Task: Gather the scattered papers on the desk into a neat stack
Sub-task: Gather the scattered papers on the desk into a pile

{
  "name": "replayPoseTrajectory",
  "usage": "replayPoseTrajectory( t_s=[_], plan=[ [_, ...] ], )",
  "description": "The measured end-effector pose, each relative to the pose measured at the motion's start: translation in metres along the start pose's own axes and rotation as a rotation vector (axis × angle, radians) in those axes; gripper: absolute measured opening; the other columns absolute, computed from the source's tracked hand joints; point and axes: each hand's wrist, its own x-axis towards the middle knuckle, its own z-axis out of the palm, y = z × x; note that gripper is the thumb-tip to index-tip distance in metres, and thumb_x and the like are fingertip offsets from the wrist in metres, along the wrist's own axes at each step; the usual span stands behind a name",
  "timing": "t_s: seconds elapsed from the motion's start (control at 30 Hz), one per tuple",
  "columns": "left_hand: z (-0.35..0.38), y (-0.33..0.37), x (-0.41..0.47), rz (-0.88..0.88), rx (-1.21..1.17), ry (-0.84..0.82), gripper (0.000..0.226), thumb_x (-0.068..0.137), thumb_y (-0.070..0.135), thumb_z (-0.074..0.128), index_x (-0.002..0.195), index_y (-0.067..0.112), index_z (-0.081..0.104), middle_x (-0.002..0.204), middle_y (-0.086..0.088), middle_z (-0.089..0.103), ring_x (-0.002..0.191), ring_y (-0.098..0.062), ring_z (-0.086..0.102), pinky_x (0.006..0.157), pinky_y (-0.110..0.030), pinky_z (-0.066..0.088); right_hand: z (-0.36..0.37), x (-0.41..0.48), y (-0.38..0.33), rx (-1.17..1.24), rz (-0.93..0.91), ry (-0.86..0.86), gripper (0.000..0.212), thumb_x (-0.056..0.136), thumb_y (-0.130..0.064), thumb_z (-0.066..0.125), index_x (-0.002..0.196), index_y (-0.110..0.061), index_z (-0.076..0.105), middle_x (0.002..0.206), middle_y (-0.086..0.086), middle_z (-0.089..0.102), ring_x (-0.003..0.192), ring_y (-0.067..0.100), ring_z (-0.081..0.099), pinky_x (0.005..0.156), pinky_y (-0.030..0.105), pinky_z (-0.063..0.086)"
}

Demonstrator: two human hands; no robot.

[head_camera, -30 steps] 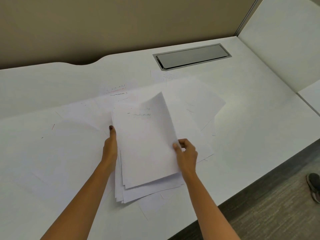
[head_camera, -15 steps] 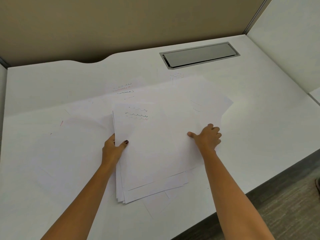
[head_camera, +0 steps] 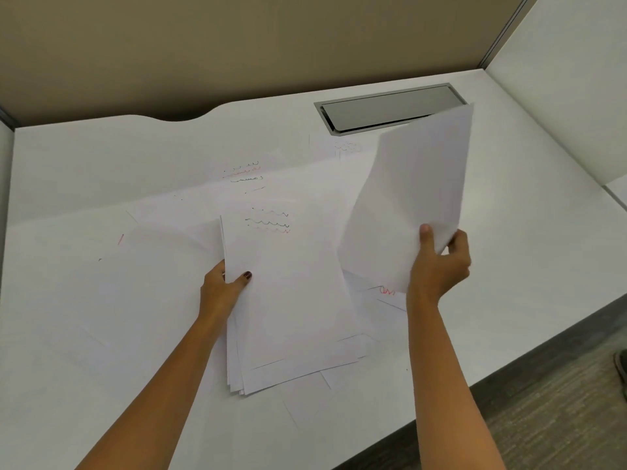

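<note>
Right hand [head_camera: 439, 266] pinches a lifted sheet [head_camera: 412, 198]; left hand [head_camera: 222, 288] clamps the stack [head_camera: 291, 300]. Lay it square on top, edges aligned beside that left grip.

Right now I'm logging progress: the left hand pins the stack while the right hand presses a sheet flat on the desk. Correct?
Not quite. In the head view the right hand holds its sheet lifted off the desk; the left hand does pin the stack.

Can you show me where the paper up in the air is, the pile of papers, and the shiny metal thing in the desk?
lifted sheet [head_camera: 414, 198], head view, middle of its face.
stack of papers [head_camera: 298, 300], head view, bare top sheet.
metal cable tray [head_camera: 386, 108], head view, middle of its lid.
</note>
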Motion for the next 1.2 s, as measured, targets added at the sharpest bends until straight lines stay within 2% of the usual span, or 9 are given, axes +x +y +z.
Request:
replayPoseTrajectory(
  t_s=[0.13, 0.27, 0.33, 0.47, 0.6, 0.7, 0.8, 0.97, 1.2],
  plan=[
    [-0.001, -0.002, 0.002, -0.016, -0.034, -0.022, 0.039, 0.087, 0.019, 0.066, 0.125, 0.015, 0.057, 0.121, -0.005, 0.064, 0.109, -0.026, 0.061, 0.098, -0.045, 0.049, -0.007, -0.008, 0.018, 0.526, 0.458, -0.230, 0.020, 0.077, -0.015, 0.078, 0.095, -0.012, 0.068, 0.096, 0.000, 0.072, 0.089, 0.021, 0.068, 0.082, 0.037, 0.056],
    [0.001, -0.001, 0.001, -0.029, -0.063, -0.031, 0.036, 0.090, 0.024, 0.063, 0.124, 0.015, 0.058, 0.116, -0.002, 0.065, 0.110, -0.026, 0.061, 0.097, -0.041, 0.049, -0.006, -0.027, 0.040, 0.684, 0.738, -0.574, 0.048, 0.084, -0.016, 0.072, 0.129, -0.008, 0.058, 0.125, 0.010, 0.065, 0.113, 0.029, 0.063, 0.096, 0.047, 0.050],
    [0.003, 0.001, 0.001, -0.077, -0.095, -0.003, 0.038, 0.095, 0.038, 0.051, 0.126, 0.017, 0.055, 0.116, -0.001, 0.061, 0.114, -0.027, 0.057, 0.099, -0.042, 0.046, -0.003, -0.040, 0.044, 0.482, 0.711, -0.626, 0.038, 0.081, -0.016, 0.075, 0.117, -0.009, 0.065, 0.115, 0.009, 0.070, 0.105, 0.028, 0.067, 0.090, 0.044, 0.054],
    [0.004, 0.001, 0.006, -0.270, -0.224, 0.032, 0.081, 0.086, 0.073, 0.028, 0.146, 0.019, 0.034, 0.147, -0.005, 0.042, 0.134, -0.030, 0.040, 0.114, -0.048, 0.030, 0.007, -0.067, 0.040, -0.176, 0.305, -0.746, 0.031, 0.073, -0.029, 0.081, 0.090, -0.011, 0.063, 0.087, -0.001, 0.069, 0.083, 0.021, 0.066, 0.068, 0.031, 0.055],
    [0.007, 0.000, 0.002, -0.151, -0.167, 0.026, 0.061, 0.090, 0.057, 0.047, 0.138, 0.018, 0.045, 0.129, 0.004, 0.052, 0.126, -0.022, 0.047, 0.107, -0.038, 0.036, 0.018, -0.073, 0.037, -0.441, 0.054, -0.837, 0.043, 0.075, -0.043, 0.076, 0.082, -0.005, 0.056, 0.077, 0.004, 0.062, 0.073, 0.023, 0.058, 0.059, 0.034, 0.045],
    [0.004, -0.003, -0.001, -0.061, -0.058, -0.004, 0.035, 0.088, 0.021, 0.064, 0.123, 0.017, 0.056, 0.115, -0.001, 0.063, 0.112, -0.027, 0.059, 0.099, -0.042, 0.047, 0.028, -0.054, 0.034, -0.508, 0.091, -0.525, 0.034, 0.085, -0.039, 0.069, 0.101, -0.009, 0.062, 0.096, 0.004, 0.065, 0.091, 0.021, 0.060, 0.069, 0.028, 0.043],
    [0.001, -0.005, 0.000, -0.055, -0.038, -0.012, 0.035, 0.089, 0.015, 0.063, 0.123, 0.014, 0.055, 0.118, -0.004, 0.064, 0.109, -0.026, 0.061, 0.098, -0.044, 0.048, 0.041, -0.029, 0.033, -0.766, 0.231, -0.319, 0.061, 0.086, -0.038, 0.067, 0.126, 0.003, 0.046, 0.127, 0.021, 0.049, 0.117, 0.036, 0.048, 0.093, 0.040, 0.044],
    [0.002, -0.009, 0.002, -0.040, -0.020, -0.007, 0.037, 0.089, 0.016, 0.062, 0.126, 0.013, 0.054, 0.121, -0.006, 0.063, 0.109, -0.027, 0.060, 0.098, -0.044, 0.048, 0.063, -0.021, 0.021, -0.981, 0.237, -0.457, 0.081, 0.072, -0.053, 0.076, 0.122, 0.001, 0.042, 0.128, 0.019, 0.042, 0.116, 0.034, 0.047, 0.096, 0.040, 0.043],
    [0.002, -0.008, 0.003, -0.039, -0.027, -0.010, 0.040, 0.089, 0.017, 0.062, 0.128, 0.013, 0.053, 0.124, -0.007, 0.062, 0.112, -0.027, 0.059, 0.100, -0.045, 0.047, 0.069, -0.025, 0.013, -0.839, 0.336, -0.551, 0.067, 0.074, -0.034, 0.081, 0.119, 0.002, 0.046, 0.120, 0.019, 0.050, 0.100, 0.031, 0.063, 0.082, 0.037, 0.053]
  ],
)
